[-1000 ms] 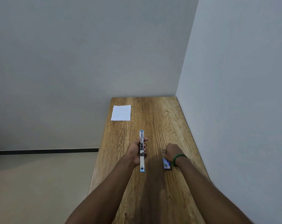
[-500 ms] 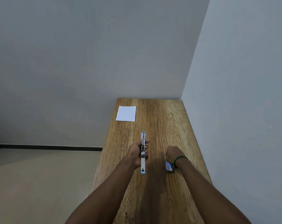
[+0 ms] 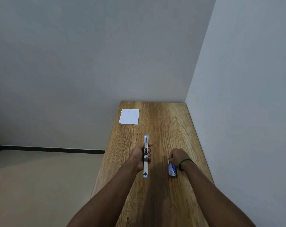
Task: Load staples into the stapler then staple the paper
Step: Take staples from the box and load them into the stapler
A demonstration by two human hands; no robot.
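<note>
A long wooden table (image 3: 163, 128) with wavy grain sits in a grey corner. The left hand (image 3: 139, 157) is wrapped around a thin, shiny stapler (image 3: 145, 158) (folded open flat). The right hand (image 3: 177, 157) is curled, its fingers touching a small blue staple box (image 3: 171, 171). White square paper (image 3: 129, 116) lies far back.

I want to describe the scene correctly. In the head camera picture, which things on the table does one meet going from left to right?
Sheet of paper → left hand holding the opened stapler → small blue staple box → right hand, resting at the box, with a green wristband.
</note>
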